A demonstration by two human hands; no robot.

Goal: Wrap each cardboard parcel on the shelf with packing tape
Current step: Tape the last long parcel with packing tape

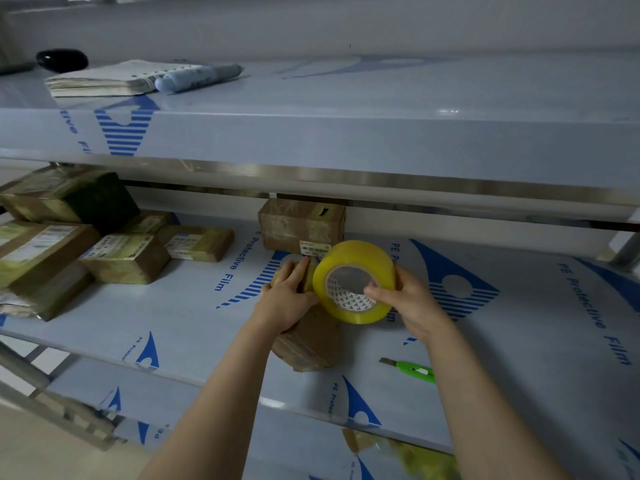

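Observation:
A brown cardboard parcel stands on the middle shelf, tilted toward me. My left hand lies flat on its top and holds it. My right hand grips a big roll of yellow packing tape, thumb inside the core, pressed against the parcel's upper right side. A second parcel with a barcode label sits just behind. Several taped parcels are stacked at the shelf's left.
A green utility knife lies on the shelf to the right of the parcel. On the top shelf rest a paper stack, a blue marker and a black object. Another parcel shows on the lower shelf.

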